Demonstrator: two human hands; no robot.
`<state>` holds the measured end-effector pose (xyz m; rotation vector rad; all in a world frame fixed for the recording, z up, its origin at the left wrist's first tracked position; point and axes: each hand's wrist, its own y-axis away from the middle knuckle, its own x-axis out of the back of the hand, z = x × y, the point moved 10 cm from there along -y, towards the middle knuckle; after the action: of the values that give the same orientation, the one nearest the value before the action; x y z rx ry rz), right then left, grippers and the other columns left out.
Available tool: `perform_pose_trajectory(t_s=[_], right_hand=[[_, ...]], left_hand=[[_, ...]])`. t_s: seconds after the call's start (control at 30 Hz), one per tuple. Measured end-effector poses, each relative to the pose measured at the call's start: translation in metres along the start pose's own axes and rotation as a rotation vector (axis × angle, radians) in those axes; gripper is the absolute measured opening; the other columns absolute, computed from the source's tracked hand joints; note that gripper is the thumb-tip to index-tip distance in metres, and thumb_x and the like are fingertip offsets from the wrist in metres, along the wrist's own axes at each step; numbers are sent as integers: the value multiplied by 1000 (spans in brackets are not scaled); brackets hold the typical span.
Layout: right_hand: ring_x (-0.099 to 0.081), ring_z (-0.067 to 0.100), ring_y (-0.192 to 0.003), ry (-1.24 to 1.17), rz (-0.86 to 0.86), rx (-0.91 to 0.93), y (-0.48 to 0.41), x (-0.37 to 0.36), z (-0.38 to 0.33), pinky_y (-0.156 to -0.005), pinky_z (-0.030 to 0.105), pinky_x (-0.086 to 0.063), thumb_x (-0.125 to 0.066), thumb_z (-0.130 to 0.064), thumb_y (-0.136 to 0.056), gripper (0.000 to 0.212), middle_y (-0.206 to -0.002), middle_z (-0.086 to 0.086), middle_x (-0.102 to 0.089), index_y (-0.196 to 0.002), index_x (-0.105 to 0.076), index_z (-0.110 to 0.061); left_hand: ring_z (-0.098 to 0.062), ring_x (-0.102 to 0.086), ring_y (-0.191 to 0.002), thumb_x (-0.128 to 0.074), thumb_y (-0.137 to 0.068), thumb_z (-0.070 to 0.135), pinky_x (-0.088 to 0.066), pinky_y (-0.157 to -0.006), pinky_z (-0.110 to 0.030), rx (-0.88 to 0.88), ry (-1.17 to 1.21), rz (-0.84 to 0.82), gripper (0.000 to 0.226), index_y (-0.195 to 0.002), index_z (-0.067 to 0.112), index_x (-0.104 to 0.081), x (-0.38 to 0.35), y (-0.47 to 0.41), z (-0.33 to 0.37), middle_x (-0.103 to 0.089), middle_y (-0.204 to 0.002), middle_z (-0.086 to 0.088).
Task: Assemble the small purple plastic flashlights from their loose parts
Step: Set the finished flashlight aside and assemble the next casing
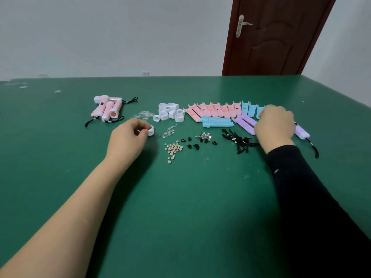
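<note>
Purple shell halves (244,122): loose on the mat right of centre, just beside the blue shells (216,121), partly under the right hand (275,125)
Finished purple flashlight (302,133): far right, just past the right hand, black cord trailing toward the near edge; looks like one unit done
Left hand (128,137): pinching a white head ring (151,131) between thumb and fingertips, low over the mat near the LEDs (168,132); probably held ready as the cap for the next body
Right hand: knuckles up, fingers curled down over the purple and blue shells; fingertips hidden, cannot tell if anything is gripped; likely going for a purple half
Far row: clear lenses (143,115), white rings (169,114), pink shells (214,109), then blue and purple
Near row: LEDs, button cells (173,149), black switch bits (192,142), metal contacts (204,135), lanyards (239,140)
Why sorted: one kind per pile, presumably so either hand picks without searching
Pink flashlights (108,109): finished heap far left, well apart from the loose parts; probably output kept out of the work zone
Surface: green mat (180,197), flat, a few pale scuffs; button cells could scatter if knocked
Room: pale wall, wall socket (145,73) just above the far table edge, dark red-brown door (277,47) with a lever handle at the right
</note>
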<state>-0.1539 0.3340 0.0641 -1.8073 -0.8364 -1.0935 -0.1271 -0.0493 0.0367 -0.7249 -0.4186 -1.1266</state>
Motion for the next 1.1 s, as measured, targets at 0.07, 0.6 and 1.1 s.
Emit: perform_pose_trajectory(t_s=[0.07, 0.6, 1.1], right_hand=[[-50, 39, -112, 21, -66, -89, 3, 0, 27, -76, 36, -38, -55, -10, -91, 20, -120, 23, -56, -109, -58, 0], [-58, 34, -105, -12, -160, -149, 6, -8, 59, -73, 32, -41, -53, -20, -95, 49, -111, 17, -63, -134, -39, 5], [-55, 33, -102, -91, -217, -186, 7, -10, 58, -70, 31, -35, -51, -17, -95, 38, -94, 15, -53, -125, -41, 3]], left_hand=[[3, -54, -72, -57, -92, 17, -34, -59, -10, -7, -10, -1, 17, -89, 31, -67, -1, 1, 2, -61, -79, 18], [-8, -57, -79, -57, -93, 15, -36, -71, -22, -40, -6, -35, 17, -93, 27, -69, -12, 10, 10, -67, -90, 9], [-14, -59, -85, -58, -93, 16, -36, -75, -23, -71, 1, -68, 16, -91, 30, -67, -18, 14, 16, -68, -94, 4]])
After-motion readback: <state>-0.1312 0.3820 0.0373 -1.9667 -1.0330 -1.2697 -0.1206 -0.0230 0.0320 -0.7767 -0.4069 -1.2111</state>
